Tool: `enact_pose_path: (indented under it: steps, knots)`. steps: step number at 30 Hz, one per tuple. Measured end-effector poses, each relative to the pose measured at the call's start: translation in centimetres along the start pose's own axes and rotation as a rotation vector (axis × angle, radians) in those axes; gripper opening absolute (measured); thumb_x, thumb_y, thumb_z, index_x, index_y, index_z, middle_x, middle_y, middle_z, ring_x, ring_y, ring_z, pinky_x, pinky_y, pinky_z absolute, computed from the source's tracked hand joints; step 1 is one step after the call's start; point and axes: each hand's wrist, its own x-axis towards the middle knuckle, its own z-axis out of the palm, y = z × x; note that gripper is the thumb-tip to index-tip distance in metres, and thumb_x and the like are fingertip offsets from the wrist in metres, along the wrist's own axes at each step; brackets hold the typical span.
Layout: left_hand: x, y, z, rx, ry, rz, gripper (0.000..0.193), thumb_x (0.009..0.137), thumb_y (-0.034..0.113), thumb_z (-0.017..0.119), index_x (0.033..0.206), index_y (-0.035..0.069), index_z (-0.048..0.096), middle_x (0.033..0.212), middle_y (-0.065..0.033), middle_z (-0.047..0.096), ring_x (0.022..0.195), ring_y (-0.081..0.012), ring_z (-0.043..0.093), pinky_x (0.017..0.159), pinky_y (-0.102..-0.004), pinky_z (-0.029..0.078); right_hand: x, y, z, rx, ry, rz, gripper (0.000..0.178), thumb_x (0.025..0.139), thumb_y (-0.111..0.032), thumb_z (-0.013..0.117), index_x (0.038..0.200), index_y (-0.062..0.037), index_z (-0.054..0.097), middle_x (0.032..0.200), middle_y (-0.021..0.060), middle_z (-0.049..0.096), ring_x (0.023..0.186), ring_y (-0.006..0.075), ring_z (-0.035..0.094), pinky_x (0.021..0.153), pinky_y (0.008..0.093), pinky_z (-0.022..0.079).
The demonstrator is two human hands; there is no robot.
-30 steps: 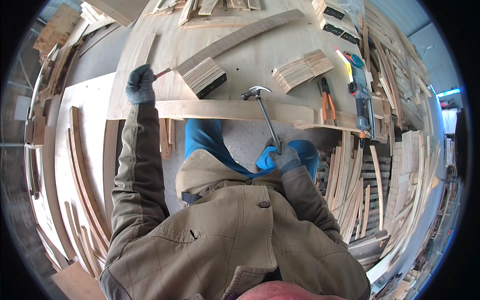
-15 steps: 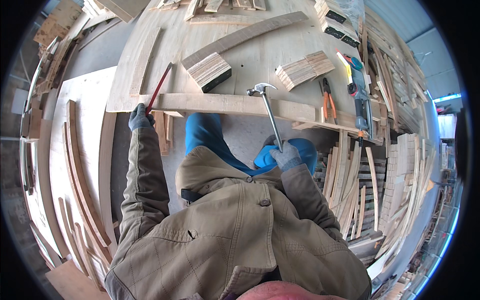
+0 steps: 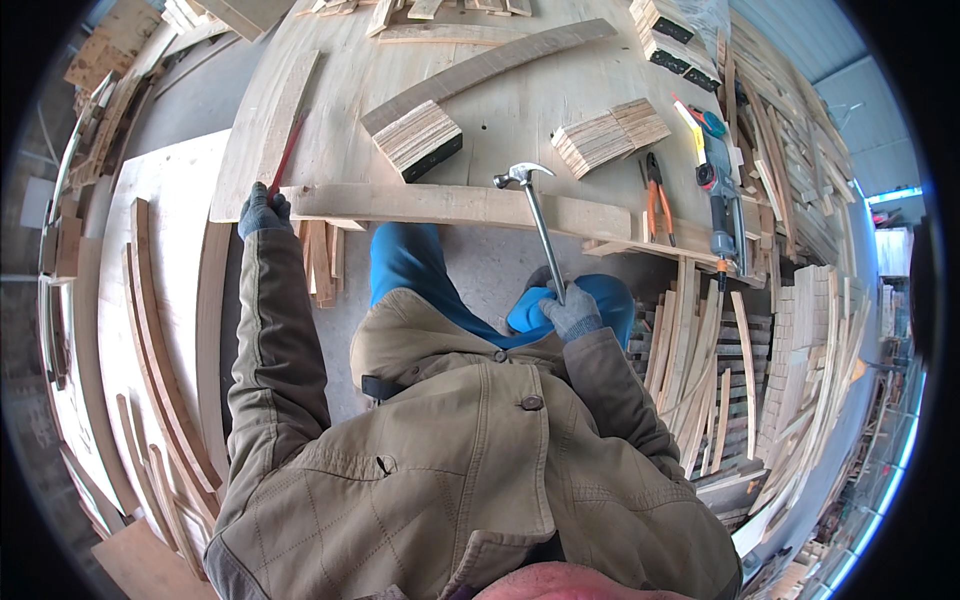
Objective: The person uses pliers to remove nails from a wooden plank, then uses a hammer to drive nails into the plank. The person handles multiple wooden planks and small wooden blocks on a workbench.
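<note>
Gloved in grey, my left hand (image 3: 264,212) is closed around the lower end of a slim red bar (image 3: 288,158) at the front left corner of the wooden worktop (image 3: 500,130). The bar leans over a flat board (image 3: 293,100); its exact kind is unclear. My right hand (image 3: 574,310), also gloved, grips the handle end of a claw hammer (image 3: 535,205) by my right knee. The hammer's metal head is up, over a long, slightly curved board (image 3: 450,206) along the worktop's front edge. The left end of that board lies close to my left hand.
Stacked wood blocks (image 3: 418,142) and more blocks (image 3: 612,136) lie on the worktop, with a curved strip (image 3: 490,70) behind. Orange-handled pliers (image 3: 655,200) and a corded power tool (image 3: 718,195) are at the right. Timber strips (image 3: 700,360) stand right; a large panel (image 3: 170,290) is left.
My left hand has shifted a little left, off the end of the front board. The red bar has moved left with it and now overlaps the flat board. My right hand and the hammer stay still.
</note>
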Motion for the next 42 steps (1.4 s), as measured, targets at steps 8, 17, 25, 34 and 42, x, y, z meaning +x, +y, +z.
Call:
enact_pose_path:
  steps: [8,17,25,34,42]
  knots:
    - [-0.1,0.3,1.3,0.033,0.057,-0.048,0.018,0.097,0.026,0.075,0.099,0.010,0.066,0.080,-0.0053,0.068,0.060,-0.0155,0.062,0.051,-0.0282,0.053,-0.4,-1.2,-0.9,0.006,-0.031,0.021,0.043,0.085,-0.029,0.077,0.118,-0.0036,0.067,0.108,0.0244,0.072,0.105,0.0394,0.070,0.090,0.0447,0.055]
    - [1.7,-0.6,2.0,-0.040,-0.061,-0.003,0.019,0.096,0.025,0.076,0.093,0.010,0.065,0.079,-0.0039,0.066,0.062,-0.0130,0.060,0.053,-0.0230,0.051,-0.3,-1.3,-0.8,0.018,-0.042,0.068,0.040,0.088,-0.029,0.076,0.118,-0.0039,0.068,0.102,0.0217,0.073,0.098,0.0377,0.071,0.086,0.0430,0.056]
    - [-3.2,-0.8,2.9,0.035,-0.247,-0.036,0.019,0.098,0.024,0.074,0.104,0.007,0.069,0.084,-0.0042,0.068,0.059,-0.0074,0.056,0.046,-0.0177,0.043,-1.2,0.3,-0.8,0.187,0.104,-0.045,0.031,0.083,-0.013,0.082,0.111,-0.0052,0.072,0.094,0.0167,0.074,0.083,0.0253,0.072,0.079,0.0351,0.057]
    - [-11.8,-2.0,3.4,0.082,-0.321,-0.155,0.016,0.098,0.019,0.072,0.106,0.006,0.068,0.091,-0.0093,0.072,0.052,-0.0070,0.053,0.041,-0.0179,0.042,-4.5,2.0,-4.8,0.437,0.328,-0.220,0.026,0.087,-0.011,0.080,0.108,0.0004,0.071,0.086,0.0126,0.074,0.079,0.0180,0.071,0.072,0.0320,0.056]
    - [-15.1,-2.0,4.4,0.193,-0.382,-0.231,0.018,0.097,0.022,0.074,0.106,0.007,0.070,0.089,-0.0079,0.073,0.050,-0.0069,0.053,0.040,-0.0186,0.044,-2.9,6.0,-9.8,0.437,0.615,-0.087,0.021,0.085,-0.014,0.081,0.101,-0.0042,0.073,0.083,0.0090,0.072,0.073,0.0151,0.067,0.070,0.0332,0.055]
